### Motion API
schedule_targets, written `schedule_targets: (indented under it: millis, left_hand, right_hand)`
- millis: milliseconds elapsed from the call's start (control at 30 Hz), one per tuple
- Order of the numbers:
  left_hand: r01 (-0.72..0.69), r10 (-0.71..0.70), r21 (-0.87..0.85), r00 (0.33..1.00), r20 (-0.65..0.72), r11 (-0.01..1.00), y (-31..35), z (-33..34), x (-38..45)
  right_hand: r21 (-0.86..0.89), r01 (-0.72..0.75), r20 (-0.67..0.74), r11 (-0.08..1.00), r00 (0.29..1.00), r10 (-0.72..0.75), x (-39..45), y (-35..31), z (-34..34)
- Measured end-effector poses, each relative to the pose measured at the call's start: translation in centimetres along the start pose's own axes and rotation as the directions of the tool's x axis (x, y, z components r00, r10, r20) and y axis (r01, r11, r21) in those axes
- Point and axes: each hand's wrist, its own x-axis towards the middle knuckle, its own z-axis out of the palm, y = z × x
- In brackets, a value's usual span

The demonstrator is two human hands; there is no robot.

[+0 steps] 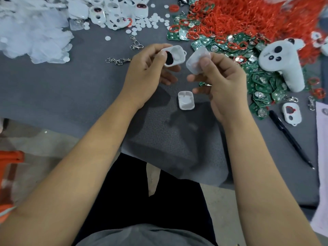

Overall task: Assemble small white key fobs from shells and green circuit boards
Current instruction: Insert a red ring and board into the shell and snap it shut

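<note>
My left hand (pixel 147 68) holds a white fob shell (pixel 174 55) with a dark red-edged opening, raised above the grey table mat (pixel 71 82). My right hand (pixel 221 82) pinches a second, blurred translucent white shell piece (pixel 196 60) just to the right of it; the two pieces are apart. Something green and thin (pixel 204 84) shows under my right fingers; I cannot tell what it is. Another white shell half (pixel 186 100) lies open side up on the mat below my hands. Green circuit boards (pixel 262 89) are heaped at the right.
Red rubber rings (pixel 248 16) are piled at the back right. White shells (pixel 113 11) and small white discs (pixel 152 22) lie at the back, clear bags (pixel 32 36) at the left. A white controller (pixel 282 63), a black pen (pixel 291 139), metal key clips (pixel 119 60) and one fob (pixel 292 113) lie about.
</note>
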Motion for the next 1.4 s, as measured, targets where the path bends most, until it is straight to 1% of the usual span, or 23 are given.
schedule_targets:
  millis: [133, 367, 533, 600, 700, 800, 867, 933, 1100, 1200, 1300, 1400]
  left_hand:
    - [-0.004, 0.004, -0.012, 1.0, 0.01, 1.0, 0.1, 0.1, -0.1]
    - [0.003, -0.003, -0.011, 1.0, 0.027, 1.0, 0.2, 0.0, 0.0]
    - [0.013, -0.013, 0.01, 0.999, 0.047, 1.0, 0.2, 0.1, -0.1]
    - [0.019, -0.019, 0.005, 0.999, 0.045, 1.0, 0.2, 0.2, 0.0]
    - [0.028, -0.027, -0.006, 0.999, 0.043, 1.0, 0.2, 0.1, 0.0]
    - [0.038, -0.037, -0.024, 0.998, 0.055, 0.999, 0.2, 0.0, 0.0]
    - [0.045, -0.043, -0.039, 0.997, 0.064, 0.998, 0.3, 0.0, 0.0]
    - [0.054, -0.051, -0.048, 0.996, 0.072, 0.997, 0.3, 0.0, 0.0]
    - [0.047, -0.046, -0.013, 0.995, 0.092, 0.999, 0.2, -0.1, 0.0]
    - [0.037, -0.038, 0.01, 0.994, 0.107, 0.999, 0.1, 0.1, -0.1]
    - [0.028, -0.03, 0.021, 0.993, 0.117, 0.999, 0.0, 0.2, -0.1]
    - [0.027, -0.031, 0.028, 0.993, 0.118, 0.999, 0.0, 0.1, 0.0]
  right_hand:
    - [0.006, -0.024, -0.011, 1.0, 1.0, 0.024, -0.2, 0.0, 0.2]
    - [0.015, -0.013, -0.007, 1.0, 1.0, 0.014, -0.1, 0.0, 0.3]
    - [-0.07, 0.019, -0.054, 0.997, 0.998, -0.023, 0.0, 0.2, 0.2]
    - [-0.071, 0.008, -0.082, 0.997, 0.997, -0.014, 0.1, 0.2, 0.2]
    - [0.046, -0.032, -0.094, 0.998, 0.995, 0.037, 0.2, 0.1, 0.4]
    - [0.175, -0.067, -0.043, 0.982, 0.996, 0.076, 0.2, -0.3, 0.2]
    - [0.247, -0.119, 0.0, 0.962, 0.992, 0.123, 0.2, -0.6, 0.1]
    - [0.309, -0.151, 0.005, 0.939, 0.988, 0.157, 0.1, -0.9, 0.2]
    - [0.382, -0.172, -0.033, 0.908, 0.979, 0.2, 0.2, -1.3, 0.4]
    - [0.423, -0.195, 0.019, 0.885, 0.978, 0.206, 0.3, -1.5, 0.3]
    - [0.508, -0.245, 0.08, 0.826, 0.968, 0.237, 0.3, -1.5, 0.0]
    - [0.551, -0.26, 0.074, 0.793, 0.962, 0.264, 0.5, -1.3, -0.3]
